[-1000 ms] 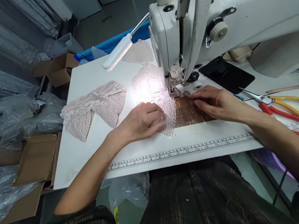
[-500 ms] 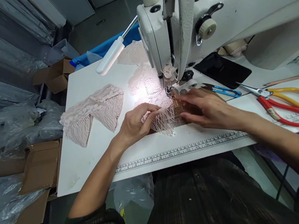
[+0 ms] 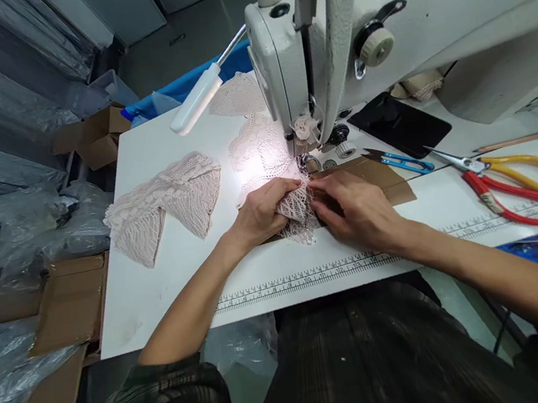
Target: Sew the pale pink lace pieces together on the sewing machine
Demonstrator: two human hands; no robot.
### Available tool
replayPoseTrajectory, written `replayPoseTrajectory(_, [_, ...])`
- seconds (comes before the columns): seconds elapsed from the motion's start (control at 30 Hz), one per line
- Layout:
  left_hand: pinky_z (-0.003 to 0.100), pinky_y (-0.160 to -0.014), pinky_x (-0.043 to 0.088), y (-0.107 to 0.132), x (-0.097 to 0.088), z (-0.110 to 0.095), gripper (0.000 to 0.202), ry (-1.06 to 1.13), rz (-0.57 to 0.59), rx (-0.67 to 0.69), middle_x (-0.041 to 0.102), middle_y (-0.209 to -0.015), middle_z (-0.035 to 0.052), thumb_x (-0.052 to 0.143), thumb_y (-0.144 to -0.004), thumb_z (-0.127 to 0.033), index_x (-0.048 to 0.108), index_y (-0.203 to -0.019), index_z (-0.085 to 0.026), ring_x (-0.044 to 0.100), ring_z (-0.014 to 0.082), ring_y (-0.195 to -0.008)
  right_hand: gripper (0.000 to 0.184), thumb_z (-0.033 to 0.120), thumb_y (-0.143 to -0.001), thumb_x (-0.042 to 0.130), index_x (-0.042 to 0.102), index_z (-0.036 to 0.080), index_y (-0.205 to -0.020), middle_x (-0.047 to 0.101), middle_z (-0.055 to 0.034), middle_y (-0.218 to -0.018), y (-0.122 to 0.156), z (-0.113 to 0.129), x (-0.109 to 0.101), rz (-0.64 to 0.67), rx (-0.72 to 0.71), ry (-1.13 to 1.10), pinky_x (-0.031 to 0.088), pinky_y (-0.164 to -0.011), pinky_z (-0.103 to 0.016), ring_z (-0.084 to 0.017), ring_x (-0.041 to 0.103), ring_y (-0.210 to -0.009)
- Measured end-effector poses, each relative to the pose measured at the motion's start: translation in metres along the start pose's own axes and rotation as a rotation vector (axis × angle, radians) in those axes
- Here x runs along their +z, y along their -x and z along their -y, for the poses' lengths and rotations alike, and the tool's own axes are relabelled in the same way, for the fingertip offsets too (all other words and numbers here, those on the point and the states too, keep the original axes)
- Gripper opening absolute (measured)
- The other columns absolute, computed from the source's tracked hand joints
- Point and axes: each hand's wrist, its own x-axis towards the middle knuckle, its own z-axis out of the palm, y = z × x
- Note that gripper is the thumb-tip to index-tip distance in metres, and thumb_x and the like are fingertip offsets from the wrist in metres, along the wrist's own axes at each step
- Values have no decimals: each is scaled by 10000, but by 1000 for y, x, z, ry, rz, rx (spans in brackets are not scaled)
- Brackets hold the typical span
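Pale pink lace fabric (image 3: 294,206) lies under the needle area of a white sewing machine (image 3: 280,72), lit by the machine's lamp (image 3: 195,98). My left hand (image 3: 266,212) is closed, pinching the lace's near part between thumb and fingers. Just right of it, my right hand (image 3: 350,206) is closed too, its thumb and forefinger pinching the lace's right edge close in front of the presser foot. The fingertips of both hands nearly meet. Beneath them runs a brown plate (image 3: 377,178). A second lace piece (image 3: 171,192) rests folded on the table to the left.
Right of the machine bed lie blue thread snips (image 3: 407,162), a black phone (image 3: 399,123) and red-and-yellow scissors (image 3: 519,181). A printed ruler (image 3: 306,282) follows the table's front edge. Cardboard boxes (image 3: 93,140) and plastic bags stand at the left.
My right hand has moved left and closed on the lace edge, uncovering more of the brown plate. My left hand has shifted slightly right, and the lace between them is bunched up.
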Motion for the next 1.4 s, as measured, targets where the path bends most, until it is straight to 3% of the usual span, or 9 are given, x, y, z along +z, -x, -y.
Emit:
replayPoseTrajectory(0.17, [284, -929, 646, 5, -1, 2, 324, 97, -119, -117, 786, -1179, 83, 621, -892, -66, 706, -1194, -147, 773, 164, -1038, 346, 274, -1042, 480, 693, 97, -1250, 697, -153, -1323, 11, 6, 6, 142, -297, 59, 485, -957, -459, -289, 632, -1252])
replayPoseTrajectory(0.4, [418, -1119, 566, 8, 7, 6, 458, 66, 5, 30, 774, -1229, 81, 506, -839, 24, 683, -1222, -155, 735, 176, -1166, 255, 227, -1037, 488, 719, 121, -1031, 751, -112, -1083, 9, 6, 3, 160, -356, 48, 403, -963, -439, -233, 670, -1057])
replayPoseTrajectory(0.63, [461, -1099, 572, 9, 8, 6, 478, 4, 46, 55, 777, -1215, 72, 485, -803, 27, 652, -1207, -167, 743, 176, -1140, 241, 204, -1025, 491, 702, 127, -1113, 751, -89, -1090, 21, 13, -7, 176, -341, -26, 396, -1051, -489, -229, 686, -1046])
replayPoseTrajectory(0.77, [506, -1073, 574, 8, 8, 5, 421, -96, 84, 147, 770, -1204, 103, 538, -806, 7, 637, -1184, -150, 738, 215, -1139, 276, 190, -985, 499, 733, 145, -1124, 757, -82, -1131, 2, -7, -30, 403, -369, -251, 460, -1064, -465, -219, 701, -1076])
replayPoseTrajectory(0.87, [523, -1057, 569, 7, 6, 4, 294, -149, 96, 223, 765, -1189, 116, 597, -847, -76, 645, -1125, -156, 741, 235, -1097, 276, 184, -946, 511, 767, 162, -1046, 767, -61, -1101, -26, -36, -43, 560, -113, -458, 548, -877, -305, -164, 713, -968])
replayPoseTrajectory(0.97, [466, -983, 591, 6, 2, 2, 213, -132, 116, 264, 780, -1094, 74, 594, -853, -122, 666, -1044, -184, 742, 200, -942, 298, 192, -905, 542, 776, 157, -1085, 749, -79, -1025, -42, -61, -36, 456, 150, -352, 532, -766, -287, -152, 669, -823])
replayPoseTrajectory(1.07, [392, -871, 599, 6, -2, 1, 185, -126, 93, 324, 789, -998, 40, 589, -853, -100, 675, -991, -189, 706, 163, -803, 363, 253, -923, 559, 762, 232, -1223, 694, -89, -1142, -37, -73, -19, 364, 53, -267, 535, -843, -326, -180, 647, -927])
replayPoseTrajectory(1.17, [379, -827, 591, 4, -3, 0, 146, -152, 39, 380, 797, -996, 43, 624, -861, -114, 672, -983, -179, 688, 164, -770, 366, 297, -962, 520, 773, 301, -1226, 647, -101, -1159, -28, -75, -9, 328, -96, -175, 529, -910, -371, -212, 620, -1001])
replayPoseTrajectory(1.4, [353, -736, 566, 3, -1, 0, 79, -180, 36, 404, 804, -1006, 50, 640, -888, -150, 665, -956, -180, 697, 171, -777, 400, 355, -987, 514, 756, 252, -1289, 639, -126, -1098, -28, -74, -9, 315, -139, -120, 517, -895, -360, -208, 609, -974])
